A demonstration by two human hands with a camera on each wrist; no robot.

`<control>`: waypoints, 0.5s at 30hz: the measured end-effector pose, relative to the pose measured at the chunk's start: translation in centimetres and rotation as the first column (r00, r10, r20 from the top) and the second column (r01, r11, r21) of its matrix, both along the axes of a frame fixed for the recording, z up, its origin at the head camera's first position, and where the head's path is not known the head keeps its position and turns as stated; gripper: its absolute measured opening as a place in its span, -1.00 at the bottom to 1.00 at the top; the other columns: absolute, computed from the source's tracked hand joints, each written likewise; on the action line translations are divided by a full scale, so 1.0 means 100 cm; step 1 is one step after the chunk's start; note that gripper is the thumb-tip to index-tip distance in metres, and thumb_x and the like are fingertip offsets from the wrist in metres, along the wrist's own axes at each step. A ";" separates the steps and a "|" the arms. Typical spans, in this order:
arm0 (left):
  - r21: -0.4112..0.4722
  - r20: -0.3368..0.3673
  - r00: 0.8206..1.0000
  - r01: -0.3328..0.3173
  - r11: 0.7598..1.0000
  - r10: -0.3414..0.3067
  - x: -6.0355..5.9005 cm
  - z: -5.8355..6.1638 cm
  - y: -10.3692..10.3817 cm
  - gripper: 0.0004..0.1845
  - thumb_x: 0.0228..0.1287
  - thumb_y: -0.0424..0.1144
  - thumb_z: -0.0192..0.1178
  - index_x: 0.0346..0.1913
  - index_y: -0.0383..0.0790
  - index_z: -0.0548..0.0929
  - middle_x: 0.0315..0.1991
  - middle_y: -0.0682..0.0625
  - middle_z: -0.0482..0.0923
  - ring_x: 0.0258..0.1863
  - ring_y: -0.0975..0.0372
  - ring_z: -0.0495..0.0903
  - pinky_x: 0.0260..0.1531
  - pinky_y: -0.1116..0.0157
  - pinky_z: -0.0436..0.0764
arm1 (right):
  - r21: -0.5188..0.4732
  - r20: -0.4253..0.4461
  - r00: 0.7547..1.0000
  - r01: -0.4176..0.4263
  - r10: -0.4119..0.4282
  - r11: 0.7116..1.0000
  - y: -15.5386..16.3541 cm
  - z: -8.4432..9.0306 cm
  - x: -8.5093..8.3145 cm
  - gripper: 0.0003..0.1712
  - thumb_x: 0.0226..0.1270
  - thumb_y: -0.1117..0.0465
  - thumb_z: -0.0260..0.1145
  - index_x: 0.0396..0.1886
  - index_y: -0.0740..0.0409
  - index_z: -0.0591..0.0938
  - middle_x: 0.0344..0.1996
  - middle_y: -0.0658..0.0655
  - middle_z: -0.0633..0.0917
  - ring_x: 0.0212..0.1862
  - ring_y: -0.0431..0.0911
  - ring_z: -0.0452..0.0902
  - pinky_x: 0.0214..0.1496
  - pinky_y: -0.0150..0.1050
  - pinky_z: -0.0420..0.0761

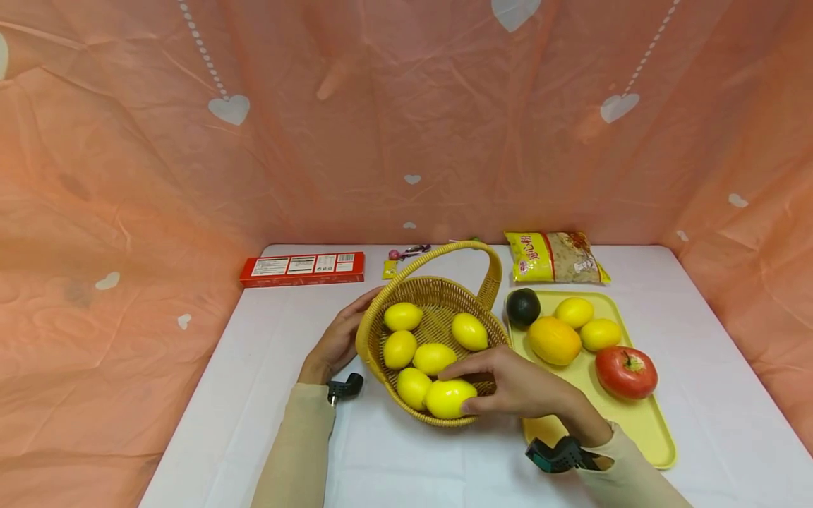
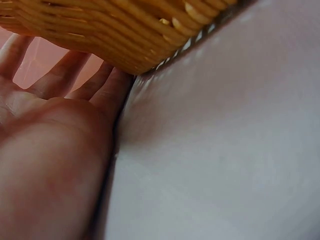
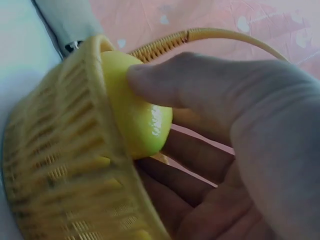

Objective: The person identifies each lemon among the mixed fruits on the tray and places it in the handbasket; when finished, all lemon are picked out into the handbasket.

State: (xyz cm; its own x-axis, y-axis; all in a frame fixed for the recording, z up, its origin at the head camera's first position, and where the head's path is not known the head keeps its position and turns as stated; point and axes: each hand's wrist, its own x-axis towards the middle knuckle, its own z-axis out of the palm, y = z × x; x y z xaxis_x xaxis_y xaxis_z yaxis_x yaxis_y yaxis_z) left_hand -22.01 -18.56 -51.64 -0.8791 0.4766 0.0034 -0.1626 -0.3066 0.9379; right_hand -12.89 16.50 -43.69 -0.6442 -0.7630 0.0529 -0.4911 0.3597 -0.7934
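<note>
At the near rim of the basket [image 1: 368, 331], the right hand [image 1: 527, 388] grips a lemon [image 1: 448, 398], thumb and fingers curled round it; the right wrist view confirms the pinch, with the lemon [image 3: 135, 110] just inside the woven wall. Five more lemons lie in the basket behind it, some touching. The left hand [image 1: 336, 342] rests flat against the basket's left outer wall, fingers straight, holding nothing; the left wrist view shows the palm [image 2: 55, 150] on the table [image 2: 225, 150] with the fingertips at the weave.

Right of the basket stands a tray [image 1: 648, 423] bearing an avocado [image 1: 523, 307], an orange fruit [image 1: 555, 340], two lemons and a tomato [image 1: 625, 372]. Behind the basket lie a red box [image 1: 302, 269] and a snack bag [image 1: 555, 257].

Assessment: the lemon looks light, firm and smooth-skinned, somewhat slippery; best held across its middle, as now. The basket appears stiff but light, likely to slide unless braced.
</note>
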 end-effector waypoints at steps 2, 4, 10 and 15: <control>-0.002 -0.003 1.000 0.000 1.000 0.000 0.000 0.000 0.000 -0.42 0.80 -0.37 -0.22 0.75 -0.16 0.23 0.69 -0.12 0.26 0.42 0.30 0.57 0.43 0.36 0.62 | -0.006 0.007 1.000 0.004 -0.004 1.000 -0.007 -0.002 0.000 -0.46 0.39 0.15 0.60 0.35 -0.09 0.76 0.25 -0.13 0.80 0.28 -0.23 0.69 0.41 -0.25 0.71; -0.005 -0.005 1.000 -0.001 1.000 0.001 -0.001 0.000 0.000 -0.42 0.80 -0.37 -0.22 0.75 -0.16 0.23 0.69 -0.11 0.27 0.42 0.30 0.56 0.43 0.36 0.62 | -0.011 0.009 1.000 0.015 -0.015 1.000 -0.012 -0.003 0.000 -0.46 0.39 0.15 0.60 0.35 -0.09 0.77 0.25 -0.13 0.80 0.27 -0.23 0.69 0.40 -0.25 0.71; -0.006 0.005 1.000 -0.010 1.000 0.010 -0.001 -0.001 0.000 -0.42 0.79 -0.39 -0.23 0.74 -0.16 0.24 0.66 -0.06 0.32 0.42 0.29 0.56 0.45 0.35 0.61 | -0.085 0.113 0.991 0.078 -0.068 0.993 -0.012 -0.003 0.002 -0.44 0.41 0.10 0.60 0.37 0.07 0.75 0.27 0.08 0.81 0.31 -0.13 0.71 0.42 -0.31 0.67; -0.003 0.020 1.000 -0.019 1.000 0.019 -0.002 -0.001 0.001 -0.42 0.78 -0.40 -0.21 0.74 -0.14 0.26 0.66 -0.04 0.33 0.44 0.29 0.55 0.46 0.35 0.60 | -0.279 0.247 0.967 0.124 -0.054 0.952 0.003 -0.005 0.003 -0.50 0.44 0.31 0.54 0.34 0.29 0.73 0.27 0.37 0.76 0.30 0.06 0.75 0.38 -0.10 0.76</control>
